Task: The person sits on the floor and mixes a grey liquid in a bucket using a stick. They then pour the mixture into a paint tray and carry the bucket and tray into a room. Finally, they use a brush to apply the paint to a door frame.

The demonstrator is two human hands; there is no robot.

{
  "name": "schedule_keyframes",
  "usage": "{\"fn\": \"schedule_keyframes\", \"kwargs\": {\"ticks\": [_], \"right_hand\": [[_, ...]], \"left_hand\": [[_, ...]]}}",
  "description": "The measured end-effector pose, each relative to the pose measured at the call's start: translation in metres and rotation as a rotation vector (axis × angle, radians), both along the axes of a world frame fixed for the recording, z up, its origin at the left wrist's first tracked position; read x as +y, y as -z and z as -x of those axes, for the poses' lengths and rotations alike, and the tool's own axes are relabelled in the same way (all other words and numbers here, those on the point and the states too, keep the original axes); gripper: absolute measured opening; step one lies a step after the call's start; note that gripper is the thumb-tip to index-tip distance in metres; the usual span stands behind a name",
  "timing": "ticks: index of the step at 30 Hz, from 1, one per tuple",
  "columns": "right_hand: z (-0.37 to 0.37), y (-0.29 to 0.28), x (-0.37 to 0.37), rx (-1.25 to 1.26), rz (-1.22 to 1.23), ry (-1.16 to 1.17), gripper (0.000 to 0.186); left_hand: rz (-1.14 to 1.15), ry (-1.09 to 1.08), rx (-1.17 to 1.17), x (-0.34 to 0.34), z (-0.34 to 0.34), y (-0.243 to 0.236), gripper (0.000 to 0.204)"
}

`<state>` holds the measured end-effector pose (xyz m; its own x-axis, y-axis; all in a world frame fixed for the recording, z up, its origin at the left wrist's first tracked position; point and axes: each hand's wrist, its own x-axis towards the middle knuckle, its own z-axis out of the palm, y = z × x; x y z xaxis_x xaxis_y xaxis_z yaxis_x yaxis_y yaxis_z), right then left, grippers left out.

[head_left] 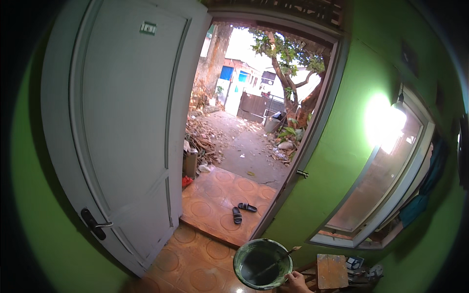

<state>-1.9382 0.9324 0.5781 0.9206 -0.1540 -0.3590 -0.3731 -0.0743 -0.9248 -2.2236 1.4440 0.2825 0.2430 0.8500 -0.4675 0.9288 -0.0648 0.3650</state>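
Observation:
My right hand (pixel 296 282) is at the lower edge, closed on the near right rim of a round, dark green bucket (pixel 239 275). The bucket's rim is smeared with pale green. Inside is something dark, perhaps a liquid. A brush-like stick (pixel 281 258) leans across it, its tip sticking out past the far right rim. Only part of the hand shows, and the fingers under the rim are hidden. My left hand is out of sight.
A grey door (pixel 132 112) stands open on the left, with a dark handle (pixel 94 223). Beyond the threshold, black sandals (pixel 237 215) lie on the orange tiles (pixel 205 193). A small wooden stool (pixel 332 271) is by the green wall (pixel 322 195), below a window (pixel 376 180).

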Motion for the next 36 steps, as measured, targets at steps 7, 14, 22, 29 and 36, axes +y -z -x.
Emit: {"fn": "schedule_keyframes", "kwargs": {"ticks": [7, 14, 22, 29, 36], "right_hand": [[-0.017, -0.035, 0.017, -0.068, 0.029, -0.103, 0.009], [-0.013, 0.004, -0.021, 0.122, -0.078, -0.063, 0.013], [-0.028, 0.023, -0.03, 0.187, -0.051, -0.058, 0.026], [-0.03, 0.043, -0.046, 0.2, 0.018, 0.023, 0.029], [-0.018, 0.062, -0.056, 0.207, 0.046, 0.122, 0.026]], "left_hand": [[-0.289, 0.707, -0.1, -0.129, 0.051, 0.029, 0.065], [0.007, 1.342, 0.438, -0.132, -0.01, -0.007, 0.087], [0.217, 1.421, 0.966, -0.116, -0.094, 0.008, 0.077], [0.272, 1.427, 0.849, -0.089, -0.147, 0.039, 0.07], [0.291, 1.339, 0.55, -0.123, -0.327, 0.054, 0.077]]}}
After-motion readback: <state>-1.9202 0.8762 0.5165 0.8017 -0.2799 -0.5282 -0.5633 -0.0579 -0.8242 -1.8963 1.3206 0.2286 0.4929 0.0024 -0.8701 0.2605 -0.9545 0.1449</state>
